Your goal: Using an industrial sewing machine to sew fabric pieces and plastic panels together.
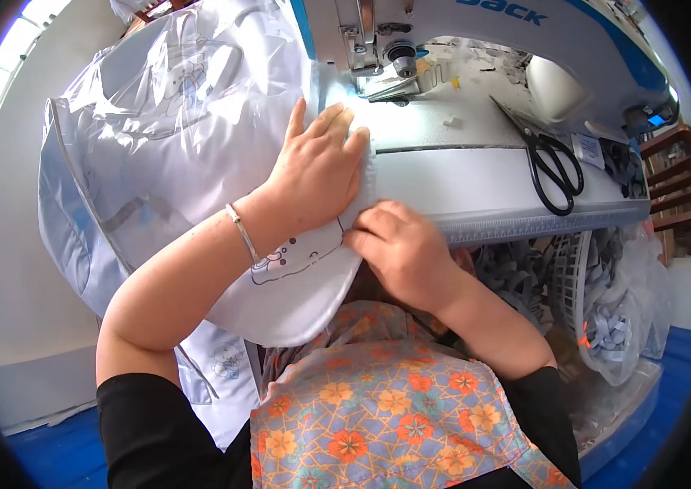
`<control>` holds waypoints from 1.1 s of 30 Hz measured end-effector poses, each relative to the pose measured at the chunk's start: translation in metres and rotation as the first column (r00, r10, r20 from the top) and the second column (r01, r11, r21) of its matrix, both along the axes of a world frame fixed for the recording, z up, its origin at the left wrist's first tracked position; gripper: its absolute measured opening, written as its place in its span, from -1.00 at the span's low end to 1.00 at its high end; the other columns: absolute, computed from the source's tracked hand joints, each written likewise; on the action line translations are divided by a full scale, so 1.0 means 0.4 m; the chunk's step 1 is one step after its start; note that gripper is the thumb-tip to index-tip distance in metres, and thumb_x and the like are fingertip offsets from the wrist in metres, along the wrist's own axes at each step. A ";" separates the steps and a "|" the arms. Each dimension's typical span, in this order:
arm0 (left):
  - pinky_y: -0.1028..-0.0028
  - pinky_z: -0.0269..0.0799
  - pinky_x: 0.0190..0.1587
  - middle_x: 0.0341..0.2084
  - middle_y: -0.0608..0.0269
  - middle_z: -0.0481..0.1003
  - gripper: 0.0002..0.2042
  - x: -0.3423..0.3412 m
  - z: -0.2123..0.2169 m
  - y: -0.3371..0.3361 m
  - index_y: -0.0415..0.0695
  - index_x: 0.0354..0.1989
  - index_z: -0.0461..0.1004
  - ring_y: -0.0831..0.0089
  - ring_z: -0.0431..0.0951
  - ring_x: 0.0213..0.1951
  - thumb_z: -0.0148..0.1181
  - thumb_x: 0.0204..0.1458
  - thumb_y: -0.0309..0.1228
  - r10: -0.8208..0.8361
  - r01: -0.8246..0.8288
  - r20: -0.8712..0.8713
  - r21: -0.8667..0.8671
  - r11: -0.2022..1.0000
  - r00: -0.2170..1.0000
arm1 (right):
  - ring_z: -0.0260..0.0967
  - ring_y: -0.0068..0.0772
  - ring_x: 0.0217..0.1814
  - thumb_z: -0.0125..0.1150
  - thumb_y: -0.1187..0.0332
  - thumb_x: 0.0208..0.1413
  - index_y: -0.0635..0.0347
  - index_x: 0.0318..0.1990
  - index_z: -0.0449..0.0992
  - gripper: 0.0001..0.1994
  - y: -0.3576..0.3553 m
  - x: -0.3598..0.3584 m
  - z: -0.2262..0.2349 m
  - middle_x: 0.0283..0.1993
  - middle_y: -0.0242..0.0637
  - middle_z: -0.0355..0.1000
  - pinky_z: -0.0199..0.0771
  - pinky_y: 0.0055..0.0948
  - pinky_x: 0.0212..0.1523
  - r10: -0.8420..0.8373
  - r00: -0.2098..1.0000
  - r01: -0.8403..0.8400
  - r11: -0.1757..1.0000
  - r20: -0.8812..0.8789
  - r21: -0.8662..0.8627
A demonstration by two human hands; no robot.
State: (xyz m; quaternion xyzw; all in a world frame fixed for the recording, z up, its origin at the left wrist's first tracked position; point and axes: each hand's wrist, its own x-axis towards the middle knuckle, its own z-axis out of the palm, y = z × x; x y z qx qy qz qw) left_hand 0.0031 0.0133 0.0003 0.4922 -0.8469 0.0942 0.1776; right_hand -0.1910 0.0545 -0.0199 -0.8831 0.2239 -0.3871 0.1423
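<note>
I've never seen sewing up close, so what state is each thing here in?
Left hand: open, resting on the printed fabric
Right hand: curled, pinching its edge
Printed fabric: held, lower end spread out
Sewing machine: light on
Scissors: lying down, blades apparently closed
Basket: containing fabric strips
Bracelet: worn, left wrist

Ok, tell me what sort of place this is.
Likely a sewing workshop, going by the sewing machine, the black-handled scissors lying beside it, and the heaped grey strips, apparently fabric, below.
</note>
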 end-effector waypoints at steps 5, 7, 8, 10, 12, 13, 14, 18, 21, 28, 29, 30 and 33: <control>-0.21 -0.04 0.40 -0.01 0.06 0.51 -0.71 -0.003 -0.017 -0.017 -0.21 -0.10 0.52 0.13 0.40 0.22 0.12 -0.03 -0.46 -0.012 0.012 -0.007 -0.058 0.998 1.000 | 0.47 -0.14 -0.17 0.24 0.56 -0.13 0.16 -0.27 0.63 -0.78 -0.082 -0.006 -0.007 -0.22 -0.28 0.50 0.55 -0.21 -0.15 -0.011 1.000 0.013 0.995 -0.025 0.101; -0.20 -0.03 0.40 -0.05 0.11 0.52 -0.74 0.003 -0.048 -0.045 -0.19 -0.16 0.53 0.15 0.41 0.21 0.12 -0.06 -0.48 0.022 -0.028 -0.050 -0.126 0.992 0.999 | 0.49 -0.16 -0.13 0.24 0.57 -0.13 0.17 -0.24 0.63 -0.76 -0.082 0.013 0.006 -0.22 -0.27 0.51 0.56 -0.23 -0.12 -0.035 0.998 0.039 0.996 -0.047 0.078; -0.19 -0.02 0.40 -0.07 0.12 0.52 -0.76 0.011 -0.063 -0.064 -0.18 -0.19 0.53 0.16 0.41 0.21 0.11 -0.08 -0.50 0.039 -0.056 -0.116 -0.148 0.987 0.993 | 0.50 -0.17 -0.09 0.23 0.57 -0.12 0.18 -0.23 0.63 -0.76 -0.068 0.024 0.009 -0.21 -0.27 0.52 0.56 -0.24 -0.10 -0.059 0.998 0.059 0.998 -0.015 -0.008; -0.10 0.11 0.35 -0.19 0.15 0.54 -0.82 0.003 -0.050 -0.089 -0.17 -0.32 0.52 0.14 0.46 0.10 0.08 -0.14 -0.56 0.018 -0.068 -0.218 -0.223 0.972 0.976 | 0.52 -0.17 -0.02 0.22 0.58 -0.09 0.20 -0.21 0.63 -0.76 -0.020 0.011 0.028 -0.15 -0.23 0.55 0.58 -0.26 -0.03 -0.018 1.000 0.017 0.998 -0.008 -0.059; -0.03 0.18 0.30 -0.24 0.14 0.54 -0.83 0.018 -0.030 -0.082 -0.17 -0.34 0.52 0.11 0.48 0.04 0.09 -0.16 -0.57 -0.059 0.011 -0.247 -0.190 0.982 0.967 | 0.53 -0.15 -0.02 0.22 0.58 -0.08 0.21 -0.20 0.64 -0.76 -0.029 0.006 0.004 -0.12 -0.20 0.55 0.58 -0.25 -0.02 -0.007 1.000 0.007 1.000 0.002 -0.016; 0.05 0.26 0.25 -0.29 0.12 0.53 -0.84 0.026 -0.016 -0.079 -0.16 -0.37 0.52 0.08 0.50 -0.03 0.09 -0.17 -0.57 -0.131 0.090 -0.279 -0.155 0.984 0.951 | 0.54 -0.12 -0.02 0.22 0.58 -0.08 0.21 -0.20 0.64 -0.76 -0.038 0.004 -0.004 -0.10 -0.17 0.56 0.59 -0.24 0.00 0.005 1.000 -0.006 1.000 0.013 0.031; 0.13 0.33 0.13 -0.38 0.11 0.51 -0.86 0.031 -0.007 -0.051 -0.17 -0.42 0.52 0.05 0.50 -0.13 0.10 -0.20 -0.58 -0.196 0.169 -0.309 -0.110 0.979 0.931 | 0.55 -0.07 0.01 0.22 0.57 -0.05 0.22 -0.19 0.65 -0.76 -0.045 -0.003 -0.002 -0.09 -0.14 0.56 0.59 -0.22 0.04 0.002 1.000 -0.001 0.996 -0.011 0.092; 0.07 0.23 0.30 0.19 -0.18 0.39 -0.35 0.050 0.088 0.179 -0.33 0.26 0.33 -0.03 0.40 0.23 0.27 -0.02 -0.26 -0.215 0.323 -0.300 0.379 0.867 0.929 | 0.55 -0.02 0.05 0.20 0.59 -0.03 0.23 -0.20 0.65 -0.78 -0.092 -0.010 -0.009 -0.07 -0.13 0.57 0.58 -0.21 0.07 -0.020 1.000 0.020 0.997 -0.001 0.068; 0.06 0.19 0.37 0.21 -0.19 0.38 -0.38 0.150 0.067 0.276 -0.35 0.23 0.34 -0.05 0.34 0.29 0.21 -0.13 -0.52 0.056 -0.054 0.003 0.349 0.936 0.998 | 0.55 -0.07 0.08 0.17 0.63 -0.02 0.22 -0.18 0.66 -0.74 -0.122 -0.007 -0.004 -0.06 -0.15 0.60 0.58 -0.24 0.08 0.005 1.000 -0.004 0.998 -0.019 0.065; 0.22 0.49 0.15 0.13 -0.05 0.48 -0.50 0.460 0.013 0.357 -0.26 0.16 0.44 0.01 0.54 0.09 0.07 -0.06 -0.67 0.461 -0.488 0.285 0.026 0.873 0.840 | 0.52 -0.07 0.06 0.19 0.63 -0.03 0.18 -0.13 0.67 -0.70 -0.163 0.019 0.004 -0.02 -0.14 0.56 0.57 -0.22 0.07 -0.049 0.995 0.051 0.998 -0.092 0.026; 0.23 0.51 0.12 0.10 -0.02 0.51 -0.53 0.488 0.003 0.365 -0.25 0.14 0.47 0.04 0.56 0.07 0.06 -0.03 -0.66 0.448 -0.469 0.301 -0.003 0.883 0.842 | 0.51 -0.05 0.06 0.21 0.61 -0.03 0.18 -0.12 0.67 -0.71 -0.163 0.020 0.007 0.00 -0.13 0.54 0.56 -0.20 0.06 -0.066 0.990 0.067 0.998 -0.123 0.001; 0.26 0.55 0.00 -0.03 0.04 0.56 -0.54 0.492 0.014 0.359 -0.23 0.14 0.49 0.09 0.60 -0.04 0.06 -0.01 -0.65 0.416 -0.423 0.307 -0.047 0.905 0.856 | 0.51 -0.05 0.06 0.21 0.61 -0.03 0.18 -0.12 0.67 -0.71 -0.159 0.022 0.003 0.00 -0.13 0.54 0.56 -0.20 0.06 -0.063 0.990 0.064 0.998 -0.128 0.003; 0.27 0.54 -0.11 -0.16 0.11 0.55 -0.51 0.478 0.053 0.334 -0.19 0.16 0.49 0.14 0.59 -0.16 0.08 -0.03 -0.64 0.334 -0.372 0.323 0.063 0.926 0.886 | 0.49 -0.02 0.05 0.24 0.60 -0.01 0.19 -0.11 0.65 -0.72 -0.149 0.028 -0.003 0.02 -0.08 0.50 0.55 -0.19 0.05 -0.082 0.990 0.078 0.996 -0.116 -0.039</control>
